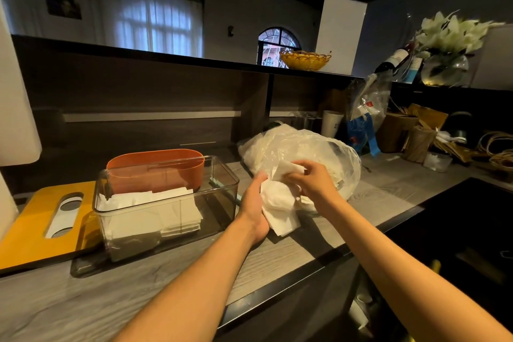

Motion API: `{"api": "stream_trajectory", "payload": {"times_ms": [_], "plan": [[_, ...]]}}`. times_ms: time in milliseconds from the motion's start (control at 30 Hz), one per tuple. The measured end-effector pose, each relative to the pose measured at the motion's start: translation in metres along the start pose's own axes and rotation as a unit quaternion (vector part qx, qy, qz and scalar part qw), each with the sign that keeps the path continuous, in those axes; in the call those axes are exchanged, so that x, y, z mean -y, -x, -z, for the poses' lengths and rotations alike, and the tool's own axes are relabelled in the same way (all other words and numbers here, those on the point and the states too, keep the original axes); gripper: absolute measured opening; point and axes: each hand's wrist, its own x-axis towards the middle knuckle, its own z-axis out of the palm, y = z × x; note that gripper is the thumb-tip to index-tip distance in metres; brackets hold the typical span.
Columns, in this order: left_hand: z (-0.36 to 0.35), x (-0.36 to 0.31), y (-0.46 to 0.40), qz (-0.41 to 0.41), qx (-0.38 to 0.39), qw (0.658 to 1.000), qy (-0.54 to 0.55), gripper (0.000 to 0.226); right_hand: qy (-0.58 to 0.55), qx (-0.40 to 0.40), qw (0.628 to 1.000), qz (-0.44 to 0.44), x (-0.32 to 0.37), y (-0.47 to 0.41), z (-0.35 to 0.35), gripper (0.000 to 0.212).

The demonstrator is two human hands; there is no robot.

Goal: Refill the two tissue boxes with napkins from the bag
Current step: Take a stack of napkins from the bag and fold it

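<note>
Bare counter [83, 300] in front, clear box [166, 203] left, plastic bag [305, 153] behind, clutter far right

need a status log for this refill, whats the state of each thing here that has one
clear tissue box: open, lid off, partly filled with napkins
orange tissue box: open, contents hidden
yellow lid: off, lying flat on the counter
plastic bag: open, lying on its side
napkins: bunch partly out of the bag, held
left hand: supports the bunch
right hand: grips the bunch
</note>
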Motion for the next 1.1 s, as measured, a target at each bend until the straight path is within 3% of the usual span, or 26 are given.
{"api": "stream_trajectory", "payload": {"times_ms": [67, 200, 300, 433, 533, 600, 733, 833, 967, 1100], "plan": [[-0.001, 0.003, -0.004, -0.022, -0.021, 0.998, -0.049, 0.032, 0.039, -0.021, 0.999, 0.027, -0.008, -0.001, -0.005, 0.030], [-0.001, 0.004, -0.006, -0.060, -0.037, 0.995, -0.069, 0.055, 0.087, -0.073, 0.991, 0.076, -0.010, -0.007, -0.001, 0.035], [-0.002, 0.001, -0.004, -0.089, -0.036, 0.994, -0.062, 0.054, 0.019, -0.117, 0.991, 0.065, -0.006, -0.010, 0.007, 0.037], [-0.003, -0.002, -0.001, -0.131, -0.020, 0.991, -0.032, 0.049, -0.055, -0.214, 0.974, 0.050, -0.004, 0.011, 0.008, 0.023], [-0.003, -0.001, -0.001, -0.149, -0.008, 0.989, -0.027, 0.047, -0.094, -0.125, 0.988, 0.018, 0.001, 0.035, -0.005, 0.021], [-0.003, 0.001, 0.001, -0.157, 0.001, 0.987, -0.042, 0.051, -0.122, -0.038, 0.990, -0.053, 0.009, 0.041, -0.012, 0.016], [-0.003, 0.001, 0.007, -0.159, 0.046, 0.983, -0.077, 0.057, -0.225, 0.068, 0.949, -0.210, 0.015, 0.030, -0.011, 0.024], [-0.003, 0.000, 0.009, -0.160, 0.064, 0.982, -0.073, 0.058, -0.305, 0.031, 0.922, -0.235, 0.012, 0.017, -0.005, 0.039], [-0.005, 0.000, 0.007, -0.130, 0.054, 0.988, -0.063, 0.046, -0.257, -0.052, 0.959, -0.109, 0.008, 0.010, 0.000, 0.017], [-0.005, 0.000, 0.003, -0.080, 0.033, 0.995, -0.040, 0.041, -0.232, -0.076, 0.967, -0.068, 0.005, 0.003, 0.009, 0.024]]}}
